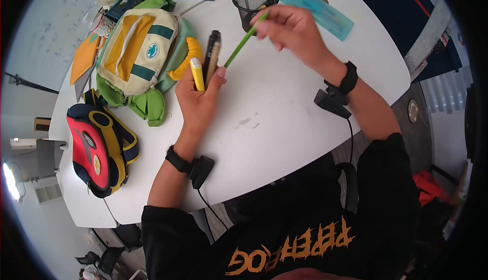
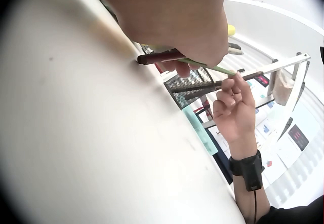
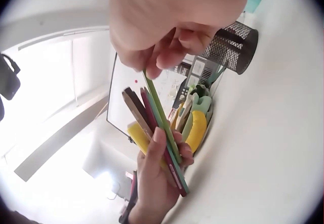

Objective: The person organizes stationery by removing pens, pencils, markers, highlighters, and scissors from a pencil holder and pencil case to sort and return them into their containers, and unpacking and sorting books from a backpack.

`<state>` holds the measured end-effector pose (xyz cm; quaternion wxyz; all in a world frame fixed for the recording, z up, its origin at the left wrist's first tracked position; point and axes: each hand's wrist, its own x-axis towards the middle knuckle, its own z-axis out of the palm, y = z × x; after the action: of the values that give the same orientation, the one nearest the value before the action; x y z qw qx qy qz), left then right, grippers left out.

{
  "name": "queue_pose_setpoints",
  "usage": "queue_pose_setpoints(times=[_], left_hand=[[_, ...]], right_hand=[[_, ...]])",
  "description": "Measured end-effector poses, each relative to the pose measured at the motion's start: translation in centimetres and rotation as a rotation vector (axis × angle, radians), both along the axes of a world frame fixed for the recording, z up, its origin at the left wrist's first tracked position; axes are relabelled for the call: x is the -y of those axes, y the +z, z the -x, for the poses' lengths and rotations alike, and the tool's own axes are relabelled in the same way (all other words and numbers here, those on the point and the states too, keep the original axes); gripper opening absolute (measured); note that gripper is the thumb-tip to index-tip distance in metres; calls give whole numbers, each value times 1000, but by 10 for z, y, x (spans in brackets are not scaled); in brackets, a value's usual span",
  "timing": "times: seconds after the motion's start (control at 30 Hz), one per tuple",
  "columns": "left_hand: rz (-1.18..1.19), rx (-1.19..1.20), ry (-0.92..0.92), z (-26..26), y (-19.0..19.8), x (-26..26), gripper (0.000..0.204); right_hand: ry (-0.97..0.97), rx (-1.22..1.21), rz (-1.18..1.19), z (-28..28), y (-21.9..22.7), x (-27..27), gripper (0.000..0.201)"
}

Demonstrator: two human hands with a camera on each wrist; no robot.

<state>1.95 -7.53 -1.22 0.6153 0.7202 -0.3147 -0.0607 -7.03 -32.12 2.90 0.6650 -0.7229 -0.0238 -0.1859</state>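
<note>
My left hand (image 1: 198, 102) grips a bundle of pens and pencils: a yellow marker (image 1: 197, 74), a black pen (image 1: 209, 51) and a tan one (image 1: 213, 59). In the right wrist view a dark red pencil (image 3: 149, 107) also stands in that bundle. My right hand (image 1: 295, 33) pinches the upper end of a green pencil (image 1: 241, 45), whose lower end meets the left hand's fingers. Just beyond the right fingertips is a black mesh cup (image 1: 249, 0) with a few dark items inside.
A teal translucent case (image 1: 320, 13) lies right of the cup. On the left are a cream and green bag (image 1: 137, 51) and a red and navy bag (image 1: 94, 148), with an orange envelope (image 1: 84, 59) behind. The white table's (image 1: 274, 127) near edge runs before the body.
</note>
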Motion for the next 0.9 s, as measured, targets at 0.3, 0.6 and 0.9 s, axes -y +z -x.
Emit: queue_pose_setpoints(times=[0.3, 0.6, 0.9], left_hand=[[15, -53, -2, -9, -5, -2, 29], [-56, -59, 40, -6, 0, -2, 30], [-129, 242, 65, -9, -6, 0, 39]], right_hand=[[-537, 474, -281, -1, 17, 61, 24], [-506, 295, -169, -8, 10, 54, 17], [539, -199, 909, 26, 39, 10, 34]])
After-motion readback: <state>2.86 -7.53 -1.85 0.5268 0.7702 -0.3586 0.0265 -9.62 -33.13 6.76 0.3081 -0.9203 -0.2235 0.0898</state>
